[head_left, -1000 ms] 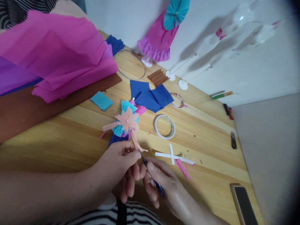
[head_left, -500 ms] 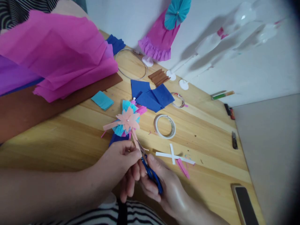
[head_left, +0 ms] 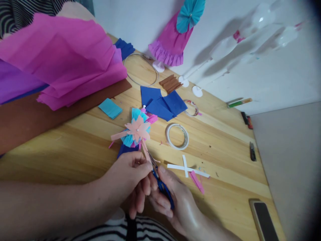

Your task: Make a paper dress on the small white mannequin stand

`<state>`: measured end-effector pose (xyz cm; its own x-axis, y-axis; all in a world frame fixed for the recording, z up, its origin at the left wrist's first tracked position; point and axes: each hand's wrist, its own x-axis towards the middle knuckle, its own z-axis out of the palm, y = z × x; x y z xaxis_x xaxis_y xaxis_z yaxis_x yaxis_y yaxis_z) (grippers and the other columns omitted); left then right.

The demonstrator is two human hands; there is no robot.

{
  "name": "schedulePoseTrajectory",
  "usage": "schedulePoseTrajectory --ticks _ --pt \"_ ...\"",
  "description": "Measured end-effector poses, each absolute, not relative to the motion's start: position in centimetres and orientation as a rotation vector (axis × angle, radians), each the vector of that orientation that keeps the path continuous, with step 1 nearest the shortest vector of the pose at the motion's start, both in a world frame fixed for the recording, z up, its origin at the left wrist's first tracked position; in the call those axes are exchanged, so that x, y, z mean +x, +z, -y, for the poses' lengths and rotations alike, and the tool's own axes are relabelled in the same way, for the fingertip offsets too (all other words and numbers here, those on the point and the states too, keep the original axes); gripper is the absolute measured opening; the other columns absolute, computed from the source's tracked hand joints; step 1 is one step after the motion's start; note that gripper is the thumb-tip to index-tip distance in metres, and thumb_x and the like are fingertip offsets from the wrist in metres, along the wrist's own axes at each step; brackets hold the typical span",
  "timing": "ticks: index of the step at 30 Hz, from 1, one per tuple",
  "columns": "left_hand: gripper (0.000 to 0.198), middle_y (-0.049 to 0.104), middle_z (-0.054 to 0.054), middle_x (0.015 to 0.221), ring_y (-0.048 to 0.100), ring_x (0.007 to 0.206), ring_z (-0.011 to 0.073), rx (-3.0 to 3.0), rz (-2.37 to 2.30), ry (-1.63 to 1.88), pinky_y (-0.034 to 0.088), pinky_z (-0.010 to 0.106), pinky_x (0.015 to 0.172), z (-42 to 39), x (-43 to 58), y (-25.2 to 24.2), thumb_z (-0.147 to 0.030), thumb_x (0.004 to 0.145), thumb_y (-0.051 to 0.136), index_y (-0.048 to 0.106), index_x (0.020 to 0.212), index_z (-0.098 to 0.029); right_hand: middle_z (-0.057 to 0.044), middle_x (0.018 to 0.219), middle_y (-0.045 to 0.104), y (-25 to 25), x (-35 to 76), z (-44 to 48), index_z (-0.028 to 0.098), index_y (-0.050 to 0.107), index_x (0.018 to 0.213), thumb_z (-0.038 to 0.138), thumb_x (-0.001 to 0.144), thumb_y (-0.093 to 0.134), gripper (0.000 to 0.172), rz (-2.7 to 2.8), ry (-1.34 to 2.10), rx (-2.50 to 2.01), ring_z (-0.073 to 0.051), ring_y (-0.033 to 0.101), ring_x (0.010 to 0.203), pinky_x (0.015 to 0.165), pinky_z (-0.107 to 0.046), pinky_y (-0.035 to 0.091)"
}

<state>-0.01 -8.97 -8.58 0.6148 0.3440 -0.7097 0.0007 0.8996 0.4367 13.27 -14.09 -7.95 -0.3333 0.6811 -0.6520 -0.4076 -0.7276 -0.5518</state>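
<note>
Thumb and fingers of my left hand (head_left: 134, 170) pinch the end of a peach paper strip (head_left: 145, 149). The strip hangs from a paper flower (head_left: 137, 129), which has peach petals, a small pearl-like centre and turquoise and pink paper behind it. My right hand (head_left: 173, 194) is closed round blue-handled scissors (head_left: 162, 187). Their blades lie along the strip, close to my left fingertips; a thin peach sliver curls off beside them. A dark blue paper piece (head_left: 126, 149) lies partly under the flower, just beyond my left hand.
Pink crepe paper (head_left: 75, 60) and a brown sheet (head_left: 22, 124) cover the left side. Blue paper pieces (head_left: 163, 103), a tape roll (head_left: 177, 136), crossed white strips (head_left: 185, 166) and a turquoise rectangle (head_left: 110, 108) surround the flower. A phone (head_left: 264, 219) and a cutter (head_left: 252, 151) lie right.
Hands, scissors and strip hold almost the same position. The whole view has shifted very slightly.
</note>
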Motion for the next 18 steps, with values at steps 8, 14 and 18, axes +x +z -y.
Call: schedulePoseTrajectory --ticks 8,14,18 --pt "0.024 0.053 -0.005 0.045 0.050 0.028 0.0120 0.433 -0.874 0.254 0.041 0.021 0.026 9.00 -0.05 -8.82 -0.036 0.082 0.051 0.047 0.067 -0.018 0.010 0.041 0.031 -8.24 13.24 14.36 0.019 0.051 0.064 0.061 0.082 0.056 0.046 0.358 2.051 -1.273 -0.003 0.015 0.034 0.036 -0.024 0.004" --pt "0.025 0.052 -0.005 0.043 0.047 0.025 0.0101 0.420 -0.892 0.224 0.039 0.018 0.024 8.70 -0.03 -8.24 -0.031 0.086 0.046 0.048 0.066 -0.017 0.009 0.043 0.032 -7.72 13.51 14.30 0.017 0.052 0.065 0.060 0.081 0.058 0.046 0.328 2.088 -1.244 -0.003 0.015 0.035 0.036 -0.022 0.005" --pt "0.028 0.053 -0.005 0.045 0.046 0.025 0.0081 0.395 -0.898 0.209 0.038 0.016 0.024 8.60 -0.06 -7.86 -0.027 0.090 0.040 0.046 0.065 -0.016 0.009 0.044 0.034 -7.83 13.65 14.39 0.017 0.051 0.064 0.056 0.080 0.062 0.044 0.316 2.078 -1.262 -0.002 0.015 0.036 0.036 -0.020 0.006"
